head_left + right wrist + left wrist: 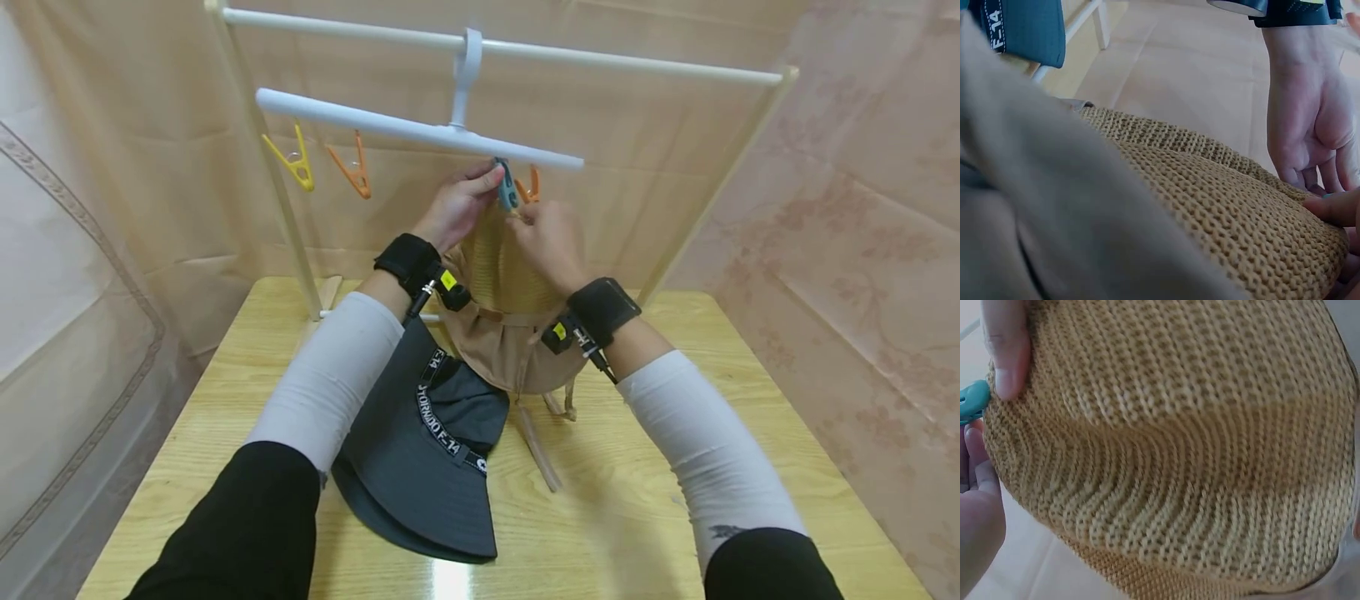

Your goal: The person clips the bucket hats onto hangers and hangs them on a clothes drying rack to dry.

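Observation:
A tan hat with a knitted crown (501, 267) and a beige cloth brim (483, 337) hangs below the right half of a white hanger bar. My left hand (467, 204) pinches a teal clip (507, 185) near the bar, thumb on its side. Just beneath, my right hand (553, 240) pinches the top of the knitted crown, with fingertips (1335, 207) on the knit in the right wrist view. The clip meets the crown's edge in the left wrist view; whether its jaws grip the knit I cannot tell. An orange clip (529, 187) is partly hidden behind my right hand.
The white hanger (360, 117) hooks over a rail (630, 61) and tilts down to the right. A yellow clip (298, 162) and another orange clip (356, 171) hang at its left. A dark folded hat (405, 475) with a lettered band lies on the wooden table (675, 533).

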Motion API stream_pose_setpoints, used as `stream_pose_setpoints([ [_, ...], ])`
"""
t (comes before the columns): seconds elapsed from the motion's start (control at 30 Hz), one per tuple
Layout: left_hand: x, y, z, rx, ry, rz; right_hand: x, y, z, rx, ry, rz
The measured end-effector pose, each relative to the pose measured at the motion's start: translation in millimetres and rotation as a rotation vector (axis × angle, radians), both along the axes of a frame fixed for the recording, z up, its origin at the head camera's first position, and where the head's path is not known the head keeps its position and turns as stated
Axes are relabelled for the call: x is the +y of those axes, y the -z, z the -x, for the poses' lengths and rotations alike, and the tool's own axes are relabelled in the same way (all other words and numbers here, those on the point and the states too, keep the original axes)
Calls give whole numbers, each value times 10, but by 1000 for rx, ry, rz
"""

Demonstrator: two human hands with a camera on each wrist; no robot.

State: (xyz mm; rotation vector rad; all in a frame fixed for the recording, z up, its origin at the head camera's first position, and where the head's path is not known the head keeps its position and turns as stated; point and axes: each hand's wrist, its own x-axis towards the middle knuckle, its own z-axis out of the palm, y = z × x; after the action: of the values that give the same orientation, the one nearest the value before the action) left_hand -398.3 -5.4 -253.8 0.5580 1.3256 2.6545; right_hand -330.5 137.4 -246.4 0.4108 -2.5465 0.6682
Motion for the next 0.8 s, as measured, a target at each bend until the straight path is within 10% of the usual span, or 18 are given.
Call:
stream_pose_setpoints([
  [0.53,-12,-35,-60,64,-26,154,95,-124,-8,-179,39,147],
  [0.8,27,-3,-117,54,-11,69,165,-87,-30,-186,41,140],
])
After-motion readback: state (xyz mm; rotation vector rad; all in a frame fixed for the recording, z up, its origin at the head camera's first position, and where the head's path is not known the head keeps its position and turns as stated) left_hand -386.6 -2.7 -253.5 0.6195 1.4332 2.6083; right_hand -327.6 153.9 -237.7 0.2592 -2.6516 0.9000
